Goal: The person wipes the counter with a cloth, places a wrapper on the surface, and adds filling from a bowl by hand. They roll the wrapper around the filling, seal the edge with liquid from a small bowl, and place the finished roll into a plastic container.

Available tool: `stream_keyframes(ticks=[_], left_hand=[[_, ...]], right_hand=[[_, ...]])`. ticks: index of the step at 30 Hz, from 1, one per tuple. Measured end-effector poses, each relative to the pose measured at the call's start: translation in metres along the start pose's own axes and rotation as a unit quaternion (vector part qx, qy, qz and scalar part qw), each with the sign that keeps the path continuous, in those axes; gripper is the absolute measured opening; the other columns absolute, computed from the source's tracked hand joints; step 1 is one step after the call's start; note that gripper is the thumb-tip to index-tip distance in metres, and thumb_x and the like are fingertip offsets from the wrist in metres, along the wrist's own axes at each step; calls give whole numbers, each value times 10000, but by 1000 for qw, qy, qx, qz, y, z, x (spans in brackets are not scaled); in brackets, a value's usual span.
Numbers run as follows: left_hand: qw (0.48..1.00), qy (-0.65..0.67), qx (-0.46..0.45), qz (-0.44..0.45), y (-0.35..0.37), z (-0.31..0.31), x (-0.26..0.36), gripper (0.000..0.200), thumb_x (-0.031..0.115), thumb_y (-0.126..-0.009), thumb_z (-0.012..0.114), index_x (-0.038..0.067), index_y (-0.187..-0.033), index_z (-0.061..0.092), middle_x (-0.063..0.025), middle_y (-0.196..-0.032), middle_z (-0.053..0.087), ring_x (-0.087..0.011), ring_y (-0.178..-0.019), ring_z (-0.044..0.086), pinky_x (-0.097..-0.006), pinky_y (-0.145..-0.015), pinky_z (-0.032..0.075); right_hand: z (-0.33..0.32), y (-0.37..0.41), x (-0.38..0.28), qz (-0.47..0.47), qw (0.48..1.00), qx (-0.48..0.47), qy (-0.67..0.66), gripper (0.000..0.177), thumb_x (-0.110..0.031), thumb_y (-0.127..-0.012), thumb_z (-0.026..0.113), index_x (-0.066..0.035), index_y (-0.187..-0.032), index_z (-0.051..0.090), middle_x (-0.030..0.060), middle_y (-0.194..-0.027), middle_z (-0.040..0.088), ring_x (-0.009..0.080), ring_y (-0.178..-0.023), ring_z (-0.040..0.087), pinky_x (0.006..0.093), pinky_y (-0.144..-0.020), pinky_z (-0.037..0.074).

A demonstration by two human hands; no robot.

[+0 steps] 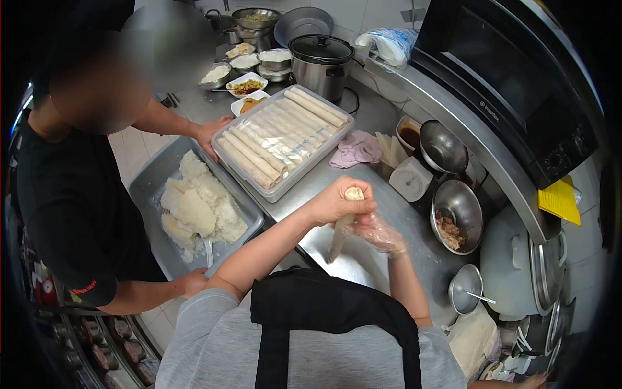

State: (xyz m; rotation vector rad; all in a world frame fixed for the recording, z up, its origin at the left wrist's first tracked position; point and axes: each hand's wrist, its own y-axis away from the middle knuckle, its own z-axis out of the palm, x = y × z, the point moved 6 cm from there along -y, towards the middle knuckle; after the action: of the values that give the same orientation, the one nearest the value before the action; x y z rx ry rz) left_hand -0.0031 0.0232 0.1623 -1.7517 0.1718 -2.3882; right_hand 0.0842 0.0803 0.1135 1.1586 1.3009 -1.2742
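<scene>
My left hand (pixel 338 205) is bare and closed around the upper end of a long pale wrapped roll (pixel 339 238), whose folded tip shows above my fingers. The roll hangs tilted over the steel counter (pixel 311 243). My right hand (pixel 376 232), in a clear plastic glove, is curled against the roll just below the left; its fingertips are partly hidden. Beyond my hands, a plastic tray (pixel 278 193) holds similar rolls lying side by side, with clear plastic film among them.
At left, a co-worker's hand (pixel 210 134) touches the tray; their other hand (pixel 192 283) is by a grey pan (pixel 148 188) of white rice. Bowls, a scale (pixel 410 179) and a pot (pixel 512 279) line the right. A slow cooker (pixel 320 68) stands behind; a microwave (pixel 518 84) sits overhead.
</scene>
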Motion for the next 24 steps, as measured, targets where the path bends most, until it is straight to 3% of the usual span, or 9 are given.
stream_keyframes(ticks=[2,3,5,6,10,13,17,20,24], left_hand=[[998,-42,52,-16,3,0,2,309,175,-810,736,73,-634,504,24,-549,545,-31,-524,511,-196,-485,404],[997,-42,55,-13,1,-3,1,309,175,-810,736,73,-634,504,24,-549,545,-31,-524,511,-196,-485,404],[977,-200,50,59,-1,-7,8,309,127,-805,718,81,-609,484,34,-568,517,-11,-552,464,-189,-506,380],[979,-180,78,60,-1,-7,7,214,51,-760,710,63,-634,538,33,-603,519,-11,-588,457,-198,-531,387],[986,-111,77,97,-9,-8,1,97,50,-719,691,28,-809,659,20,-704,621,-58,-695,548,-250,-639,462],[963,-203,62,167,-12,-12,8,71,45,-710,684,29,-772,654,16,-708,632,-54,-692,551,-259,-638,469],[951,-212,75,214,-11,-15,1,63,43,-694,684,33,-750,660,26,-711,633,-57,-695,556,-266,-648,475],[987,-95,122,43,-9,-17,-9,85,11,-740,666,58,-804,693,29,-741,632,-34,-684,538,-222,-606,448],[989,-25,93,113,-6,-8,-6,13,48,-767,667,55,-776,674,35,-720,616,-27,-651,511,-217,-582,431]], right_hand=[[-27,4,-12,-15,989,99,107,256,-179,-858,614,-17,-1056,612,89,-1040,610,211,-1008,565,351,-908,424],[-22,1,-30,-15,989,95,109,256,-179,-858,614,-17,-1056,612,89,-1040,610,211,-1008,565,351,-908,424],[-18,7,-95,-192,932,241,190,244,-155,-841,608,-20,-1043,619,116,-1105,597,240,-1087,535,370,-929,414],[-9,2,-106,-223,918,165,282,244,-172,-832,631,-35,-1033,620,128,-1121,579,286,-1101,525,401,-933,409],[10,-15,-115,-221,821,156,502,291,-233,-763,704,-54,-977,622,142,-1098,573,348,-1067,530,468,-931,398],[13,-27,-119,-268,767,148,563,285,-237,-728,715,-54,-923,617,133,-1074,579,333,-1050,541,480,-936,395],[18,-33,-119,-261,752,149,587,259,-245,-717,711,-47,-854,617,136,-1032,586,327,-1029,549,496,-952,386],[12,-31,-114,-248,799,169,521,238,-234,-730,695,-45,-859,627,137,-1061,588,344,-1040,545,479,-925,406],[4,-25,-105,-229,842,169,459,280,-263,-734,704,-51,-902,636,149,-1098,591,343,-1045,553,440,-909,424]])
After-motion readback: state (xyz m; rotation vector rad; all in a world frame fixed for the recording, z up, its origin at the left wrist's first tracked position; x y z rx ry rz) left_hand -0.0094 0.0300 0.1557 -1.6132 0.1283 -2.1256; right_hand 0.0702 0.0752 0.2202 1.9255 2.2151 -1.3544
